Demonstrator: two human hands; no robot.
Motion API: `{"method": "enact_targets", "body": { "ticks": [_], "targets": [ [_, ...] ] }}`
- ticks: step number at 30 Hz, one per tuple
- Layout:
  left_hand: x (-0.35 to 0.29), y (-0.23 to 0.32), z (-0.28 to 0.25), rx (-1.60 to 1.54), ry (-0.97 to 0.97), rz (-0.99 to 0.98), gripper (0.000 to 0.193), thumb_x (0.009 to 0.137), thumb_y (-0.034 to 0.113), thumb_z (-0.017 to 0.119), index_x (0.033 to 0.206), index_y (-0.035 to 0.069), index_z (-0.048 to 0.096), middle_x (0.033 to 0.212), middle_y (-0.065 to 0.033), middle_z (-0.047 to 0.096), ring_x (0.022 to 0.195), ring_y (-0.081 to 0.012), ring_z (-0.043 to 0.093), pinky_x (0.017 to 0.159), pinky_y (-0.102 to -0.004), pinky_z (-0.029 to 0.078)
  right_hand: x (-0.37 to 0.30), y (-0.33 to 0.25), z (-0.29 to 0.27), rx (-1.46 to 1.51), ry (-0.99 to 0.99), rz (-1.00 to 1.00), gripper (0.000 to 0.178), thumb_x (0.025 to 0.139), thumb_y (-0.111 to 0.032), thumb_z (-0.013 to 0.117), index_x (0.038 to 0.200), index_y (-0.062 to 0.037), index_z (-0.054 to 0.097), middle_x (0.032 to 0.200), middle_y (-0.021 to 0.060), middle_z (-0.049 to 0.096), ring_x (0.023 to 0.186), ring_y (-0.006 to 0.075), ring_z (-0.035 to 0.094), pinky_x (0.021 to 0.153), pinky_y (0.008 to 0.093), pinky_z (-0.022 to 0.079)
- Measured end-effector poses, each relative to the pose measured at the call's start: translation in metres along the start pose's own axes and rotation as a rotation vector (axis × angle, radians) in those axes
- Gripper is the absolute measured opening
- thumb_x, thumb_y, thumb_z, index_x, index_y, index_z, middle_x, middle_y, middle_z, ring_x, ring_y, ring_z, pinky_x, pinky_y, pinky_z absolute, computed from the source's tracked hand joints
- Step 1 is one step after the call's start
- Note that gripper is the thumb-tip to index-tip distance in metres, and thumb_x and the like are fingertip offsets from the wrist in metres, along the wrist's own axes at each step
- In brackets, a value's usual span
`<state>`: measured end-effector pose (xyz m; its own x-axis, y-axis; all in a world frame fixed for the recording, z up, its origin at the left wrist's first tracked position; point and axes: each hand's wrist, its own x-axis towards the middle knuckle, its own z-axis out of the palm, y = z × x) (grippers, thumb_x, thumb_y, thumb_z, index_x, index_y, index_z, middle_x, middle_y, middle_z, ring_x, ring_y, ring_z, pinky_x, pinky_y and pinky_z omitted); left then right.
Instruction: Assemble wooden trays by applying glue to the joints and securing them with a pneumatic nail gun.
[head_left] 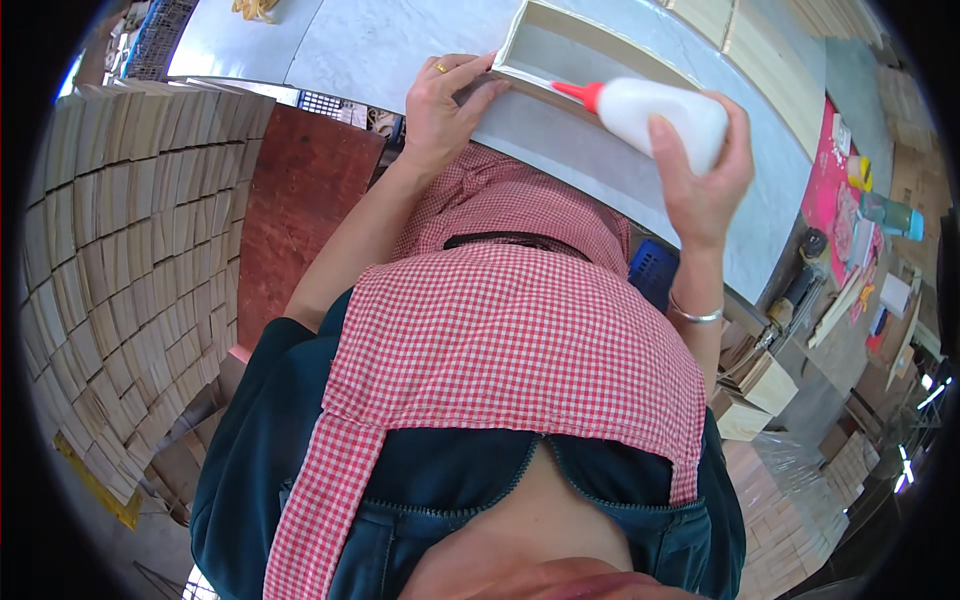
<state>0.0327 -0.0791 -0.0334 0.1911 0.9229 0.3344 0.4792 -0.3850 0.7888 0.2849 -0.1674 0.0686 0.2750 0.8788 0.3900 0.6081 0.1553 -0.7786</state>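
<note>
A white squeeze bottle (640,110) with a red nozzle lies tilted in my right hand (710,180), fingers wrapped round its base. Its tip points left, over the near side of a shallow, open wooden frame (590,32) on the table. My left hand (445,110) pinches the frame's near left corner between thumb and fingers. A pale line runs along the frame's top edge near that corner; I cannot tell if it is glue. The bottle covers part of the frame's near right side.
The pale marbled tabletop (400,40) spreads around the frame. Light wooden boards (770,70) lie at its far right. Tall stacks of wood pieces (130,240) stand on the left beside a reddish-brown board (305,200). A blue basket (653,272) sits below the table edge; a bottle (890,215) is at the right.
</note>
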Motion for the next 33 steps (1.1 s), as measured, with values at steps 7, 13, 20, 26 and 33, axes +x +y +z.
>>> {"method": "enact_targets", "body": {
  "ticks": [7,13,20,26,33],
  "targets": [
    [0.004,0.005,-0.004,-0.026,-0.054,-0.155,0.034,0.089,0.013,0.077,0.12,0.002,0.073,0.115,-0.0102,0.067,0.096,-0.0195,0.062,0.084,-0.0284,0.052,-0.029,0.04,-0.092,0.141,0.417,0.296,0.044,0.085,-0.018,0.077,0.12,-0.0014,0.055,0.111,0.016,0.064,0.097,0.0257,0.061,0.083,0.0356,0.053],
    [0.0,0.007,-0.014,0.074,-0.1,-0.143,0.032,0.09,0.01,0.075,0.121,0.001,0.072,0.117,-0.009,0.067,0.1,-0.0208,0.063,0.088,-0.0306,0.051,-0.021,0.116,-0.173,-0.074,0.843,0.33,0.044,0.085,-0.021,0.074,0.116,0.001,0.053,0.11,0.0176,0.06,0.099,0.0283,0.059,0.087,0.0373,0.051],
    [-0.001,-0.015,-0.012,0.069,-0.133,-0.135,0.032,0.09,0.009,0.074,0.121,0.0,0.07,0.117,-0.0091,0.067,0.1,-0.0217,0.062,0.089,-0.0305,0.05,0.06,0.254,-0.272,-0.619,0.841,0.345,0.045,0.072,-0.023,0.081,0.096,0.0074,0.058,0.094,0.0192,0.063,0.079,0.0296,0.061,0.076,0.0402,0.055],
    [0.003,0.003,-0.017,0.081,-0.203,-0.198,0.029,0.096,0.014,0.069,0.122,0.001,0.069,0.114,-0.0079,0.067,0.1,-0.0207,0.061,0.089,-0.0314,0.048,0.096,0.328,-0.312,-0.671,0.004,0.831,0.05,0.087,-0.039,0.068,0.129,-0.0116,0.066,0.136,0.0237,0.059,0.12,0.0485,0.056,0.104,0.0679,0.038],
    [0.009,-0.006,-0.011,0.055,-0.199,-0.305,0.023,0.101,0.022,0.064,0.114,0.003,0.069,0.108,-0.0049,0.067,0.098,-0.0195,0.059,0.093,-0.0341,0.045,-0.087,0.313,-0.391,-1.005,0.183,1.109,0.039,0.086,-0.026,0.067,0.117,-0.0018,0.065,0.118,0.0186,0.065,0.099,0.0363,0.063,0.089,0.0432,0.05]
  ]
}}
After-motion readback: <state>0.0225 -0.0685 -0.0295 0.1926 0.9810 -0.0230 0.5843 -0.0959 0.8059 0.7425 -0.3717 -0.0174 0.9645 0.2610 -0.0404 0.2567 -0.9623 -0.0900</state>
